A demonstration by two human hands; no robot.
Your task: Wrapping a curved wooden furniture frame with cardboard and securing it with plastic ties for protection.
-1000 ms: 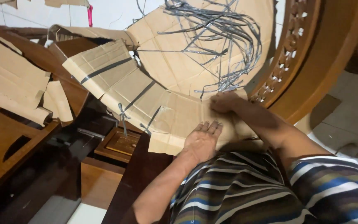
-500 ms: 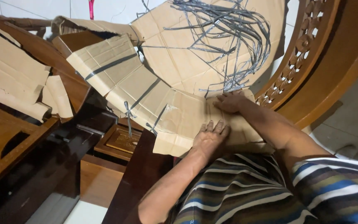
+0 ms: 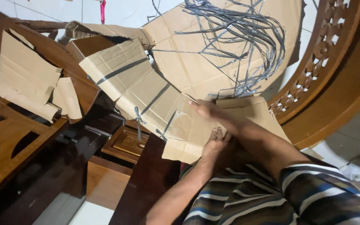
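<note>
my left hand (image 3: 215, 143) lies flat, fingers (image 3: 218, 132) spread on the taped cardboard sheet (image 3: 146, 93); my right hand (image 3: 207, 110) presses its top, gripping nothing; grey straps (image 3: 238, 37) lie beyond.

Both hands (image 3: 215, 143) are bare; forearms uncovered; the person wears a garment (image 3: 246, 196) striped in navy, olive, white and blue.

A tangle of grey strapping bands (image 3: 238, 37) crowded the upper middle of the frame over the flattened cardboard sheet (image 3: 146, 91). A carved wooden frame (image 3: 326, 71) walled off the right. Dark wooden furniture (image 3: 42, 158) blocked the lower left; white floor (image 3: 90, 214) showed at bottom.
</note>
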